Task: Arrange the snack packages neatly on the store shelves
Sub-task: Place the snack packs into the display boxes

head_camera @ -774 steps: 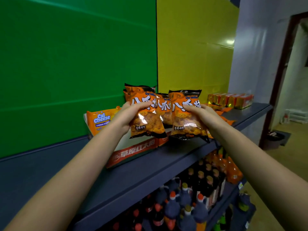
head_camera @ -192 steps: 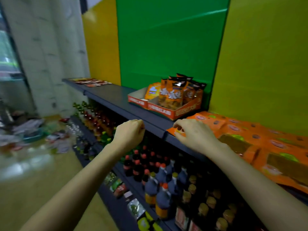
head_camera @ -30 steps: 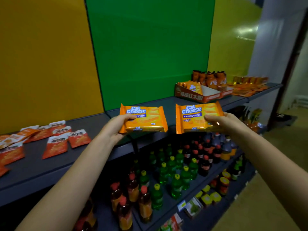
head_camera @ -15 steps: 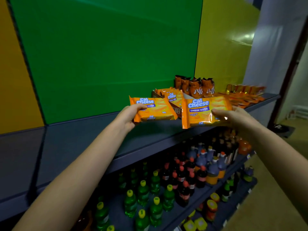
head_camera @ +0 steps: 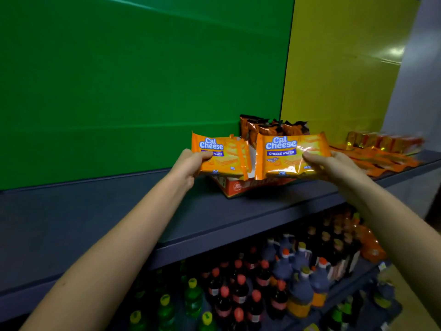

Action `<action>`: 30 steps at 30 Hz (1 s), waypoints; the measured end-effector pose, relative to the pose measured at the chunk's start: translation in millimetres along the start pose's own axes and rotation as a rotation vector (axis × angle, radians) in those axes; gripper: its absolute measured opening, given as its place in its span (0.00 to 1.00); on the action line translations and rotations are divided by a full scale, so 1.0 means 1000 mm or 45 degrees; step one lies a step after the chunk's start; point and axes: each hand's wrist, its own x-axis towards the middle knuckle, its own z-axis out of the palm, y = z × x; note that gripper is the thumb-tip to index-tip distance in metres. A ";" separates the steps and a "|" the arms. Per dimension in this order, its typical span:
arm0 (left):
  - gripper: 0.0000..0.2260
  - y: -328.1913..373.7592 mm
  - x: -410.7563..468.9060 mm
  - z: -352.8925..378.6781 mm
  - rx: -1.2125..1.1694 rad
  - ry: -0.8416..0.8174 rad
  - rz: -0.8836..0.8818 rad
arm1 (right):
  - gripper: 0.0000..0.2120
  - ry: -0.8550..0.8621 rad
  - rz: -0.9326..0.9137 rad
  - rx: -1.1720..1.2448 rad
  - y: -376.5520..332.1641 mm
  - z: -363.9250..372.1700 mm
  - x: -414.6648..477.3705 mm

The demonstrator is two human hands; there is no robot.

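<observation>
I hold two orange Cal Cheese wafer packs above the grey top shelf (head_camera: 214,213). My left hand (head_camera: 191,163) grips the left pack (head_camera: 226,156) by its left edge. My right hand (head_camera: 329,163) grips the right pack (head_camera: 284,154) by its right end. Both packs hover just over a red cardboard tray (head_camera: 236,187) on the shelf. Behind the packs, several dark orange snack bags (head_camera: 269,127) stand upright in that tray; their lower parts are hidden.
Flat orange packets (head_camera: 379,161) and a row of small shiny boxes (head_camera: 381,139) lie on the shelf to the right. Bottles (head_camera: 274,290) fill the lower shelves. Green and yellow panels back the shelf. Bare shelf stretches to the left.
I have turned and moved right along the shelf, carrying both wafer packs. They are now right over the red tray, which was farther away half a second ago.
</observation>
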 end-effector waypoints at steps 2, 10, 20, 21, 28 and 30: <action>0.07 -0.001 0.012 0.020 0.020 0.068 0.025 | 0.13 -0.094 -0.042 -0.017 -0.001 -0.010 0.024; 0.19 -0.011 0.053 0.077 0.044 0.245 0.031 | 0.18 -0.275 -0.180 -0.080 0.012 -0.010 0.095; 0.17 -0.015 0.090 0.085 0.501 0.343 0.034 | 0.17 -0.479 -0.296 -0.336 0.037 0.032 0.135; 0.17 -0.014 0.093 0.084 0.490 0.311 0.011 | 0.17 -0.489 -0.300 -0.367 0.038 0.036 0.136; 0.09 -0.007 0.107 0.071 0.575 0.135 -0.163 | 0.24 -0.606 -0.339 -0.710 0.037 0.048 0.148; 0.13 -0.005 0.111 0.066 0.837 0.185 -0.070 | 0.26 -0.593 -0.390 -0.831 0.036 0.050 0.151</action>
